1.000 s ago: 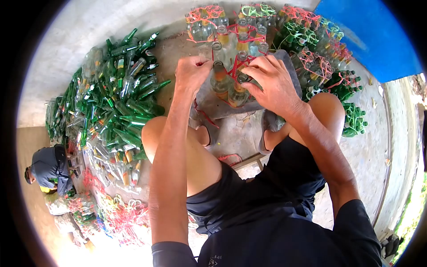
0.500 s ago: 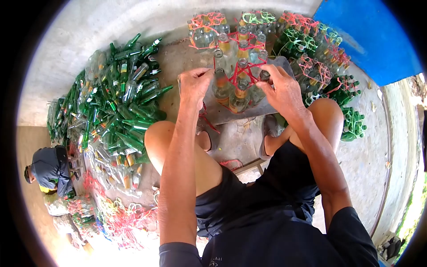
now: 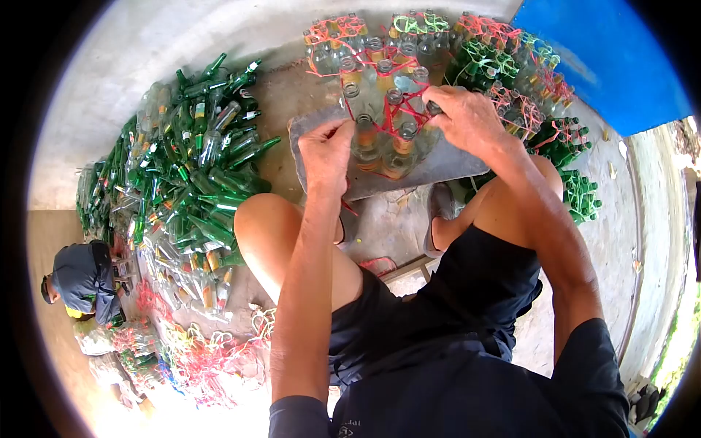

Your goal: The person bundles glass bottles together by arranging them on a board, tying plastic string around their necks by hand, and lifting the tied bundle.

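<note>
Clear glass bottles [image 3: 402, 155] stand upright in a close group on a grey slab [image 3: 315, 123] between my knees. Red plastic twine [image 3: 395, 117] crosses between their necks in loops. At the group's left side, my left hand [image 3: 326, 152] is closed in a pinch, with a red strand running to its fingertips. My right hand [image 3: 469, 115] is at the right side, thumb and fingers closed at the red twine beside a bottle neck [image 3: 433, 109]. The exact grip of its fingertips is partly hidden.
A large heap of green and clear bottles [image 3: 201, 171] lies to the left. Twine-tied bundles [image 3: 485, 64] stand behind and right, near a blue panel [image 3: 606, 66]. Loose twine [image 3: 208, 358] lies at lower left, near another person [image 3: 82, 276] bending down.
My right hand has moved up and away from me along the group's right side. My left hand has come slightly closer to me. The bottle group has shifted slightly in view.
</note>
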The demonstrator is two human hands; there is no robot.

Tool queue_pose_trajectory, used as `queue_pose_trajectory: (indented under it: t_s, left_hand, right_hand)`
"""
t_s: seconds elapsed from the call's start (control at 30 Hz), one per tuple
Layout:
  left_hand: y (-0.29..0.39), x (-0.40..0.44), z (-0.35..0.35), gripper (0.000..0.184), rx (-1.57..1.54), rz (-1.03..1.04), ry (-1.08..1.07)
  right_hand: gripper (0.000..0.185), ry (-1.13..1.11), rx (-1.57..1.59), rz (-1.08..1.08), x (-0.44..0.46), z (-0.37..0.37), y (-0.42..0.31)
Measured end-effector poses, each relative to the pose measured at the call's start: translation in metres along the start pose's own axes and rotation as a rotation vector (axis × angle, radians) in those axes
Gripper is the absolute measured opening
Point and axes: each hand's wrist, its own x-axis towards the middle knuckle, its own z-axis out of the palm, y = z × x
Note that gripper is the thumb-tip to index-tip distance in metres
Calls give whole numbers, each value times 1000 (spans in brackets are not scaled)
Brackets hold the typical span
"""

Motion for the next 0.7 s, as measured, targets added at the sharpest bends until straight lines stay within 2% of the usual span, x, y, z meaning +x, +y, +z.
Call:
queue_pose_trajectory:
  t_s: [0.2, 0.37, 0.5, 0.53, 0.6, 0.7]
  left_hand:
    - [-18, -40, 25, 17, -187, 88, 89]
    - [-14, -57, 32, 17, -257, 33, 56]
    - [-14, -57, 27, 17, -267, 20, 22]
    - [-17, -55, 26, 17, -283, 28, 10]
    - [-20, -48, 20, 19, -304, -98, -14]
    - [-23, -43, 14, 22, -315, -179, -53]
  right_hand:
    - [31, -45, -96, -182, 37, -6, 28]
    - [31, -48, -157, -277, 58, -5, 36]
    - [39, -128, -153, -163, 53, -7, 29]
    - [40, -110, -133, -148, 50, -9, 27]
    - [41, -78, -94, -119, 45, -11, 23]
    - [37, 186, -17, -327, 45, -12, 17]
